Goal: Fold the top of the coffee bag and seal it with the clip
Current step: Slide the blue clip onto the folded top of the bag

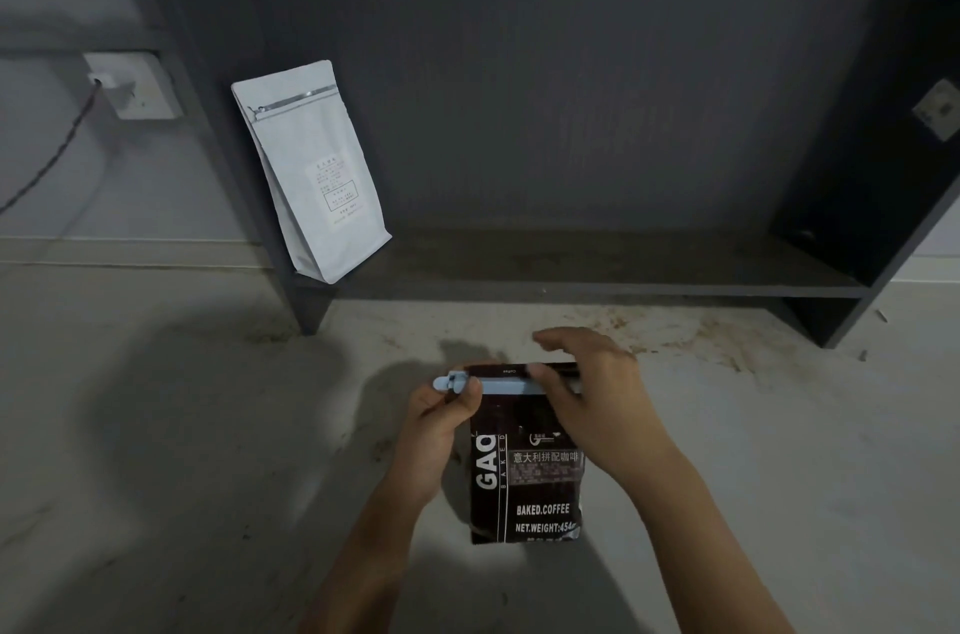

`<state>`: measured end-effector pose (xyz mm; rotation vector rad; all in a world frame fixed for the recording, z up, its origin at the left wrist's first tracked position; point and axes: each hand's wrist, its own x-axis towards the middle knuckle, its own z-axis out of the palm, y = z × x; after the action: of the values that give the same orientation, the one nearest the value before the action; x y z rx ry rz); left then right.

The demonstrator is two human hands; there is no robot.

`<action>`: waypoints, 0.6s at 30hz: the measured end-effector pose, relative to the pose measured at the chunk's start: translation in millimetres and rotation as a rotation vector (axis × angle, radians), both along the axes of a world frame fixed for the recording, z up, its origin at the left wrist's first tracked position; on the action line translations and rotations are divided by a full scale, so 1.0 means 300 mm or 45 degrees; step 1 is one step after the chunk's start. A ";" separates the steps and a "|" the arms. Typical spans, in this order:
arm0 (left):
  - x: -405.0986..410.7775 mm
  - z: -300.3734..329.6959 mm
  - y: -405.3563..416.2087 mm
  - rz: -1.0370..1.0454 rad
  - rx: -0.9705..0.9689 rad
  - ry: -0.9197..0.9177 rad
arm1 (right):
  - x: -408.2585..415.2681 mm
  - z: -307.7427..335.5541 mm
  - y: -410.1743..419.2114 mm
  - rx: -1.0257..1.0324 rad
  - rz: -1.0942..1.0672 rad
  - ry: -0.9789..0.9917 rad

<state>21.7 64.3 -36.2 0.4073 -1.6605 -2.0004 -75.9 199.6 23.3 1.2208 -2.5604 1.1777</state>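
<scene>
A dark coffee bag (524, 488) with white lettering stands upright on the pale floor in front of me. A light blue clip (506, 387) lies across its folded top, its hinge end sticking out past the bag's left edge. My left hand (439, 431) pinches the clip's left end between thumb and fingers. My right hand (592, 399) covers the clip's right end and the bag's top right corner, thumb pressed on the bar, fingers stretched over the top. The clip's right end is hidden under that hand.
A white coffee bag (311, 171) leans at the left end of a low dark shelf (597, 288) behind. Brown stains mark the floor (675, 337) before the shelf. A wall socket (132, 85) with a cable sits at the far left.
</scene>
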 end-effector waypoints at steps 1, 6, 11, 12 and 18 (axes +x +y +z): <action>0.004 0.003 0.000 -0.005 -0.016 0.002 | 0.010 -0.003 -0.018 0.090 0.012 0.034; 0.022 0.022 -0.014 -0.014 -0.091 0.016 | 0.028 -0.040 -0.054 0.149 -0.043 0.143; 0.025 0.029 -0.052 0.017 -0.121 0.005 | 0.031 -0.043 -0.056 0.074 -0.068 0.136; 0.025 0.032 -0.052 0.025 -0.120 0.004 | 0.032 -0.042 -0.055 0.082 -0.075 0.131; 0.024 0.036 -0.043 0.082 -0.151 -0.008 | 0.029 -0.046 -0.054 0.089 -0.086 0.108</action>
<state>28.7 51.4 -25.4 0.4187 -1.7377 -1.8457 -67.3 183.3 9.6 1.1611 -2.5784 1.0099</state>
